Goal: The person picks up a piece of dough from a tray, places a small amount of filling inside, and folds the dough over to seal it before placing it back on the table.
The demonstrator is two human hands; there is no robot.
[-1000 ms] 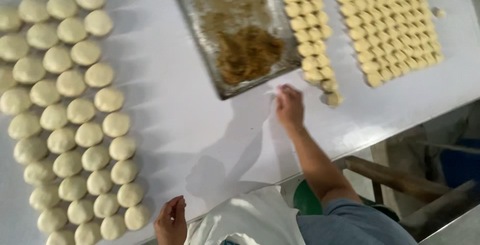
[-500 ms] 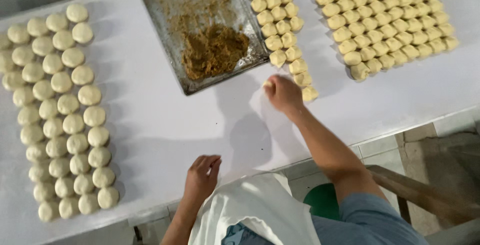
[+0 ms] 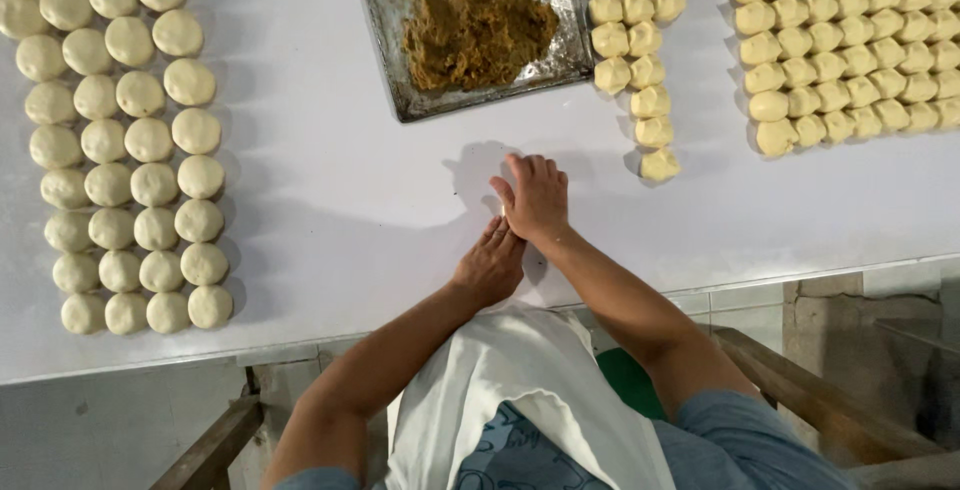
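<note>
Nearest the camera, a white apron hangs at the person's front, between two bare forearms that reach out over the edge of the white table. The left hand and the right hand meet over the table, the right laid across the left's fingertips, both pressed together around a small piece of pale dough, of which only a sliver shows between them; whether the fingers pinch it or just cup it cannot be told.

Just beyond the hands lies a worn metal tray, holding a heap of brown filling piled toward its middle, with smears over the rest of its floor.

To the tray's right, touching rows of small pale yellow dough lumps run toward the hands, and a larger block of the same lumps sits further right. Far left, round flattened dough pieces lie in four long rows on the table.
</note>
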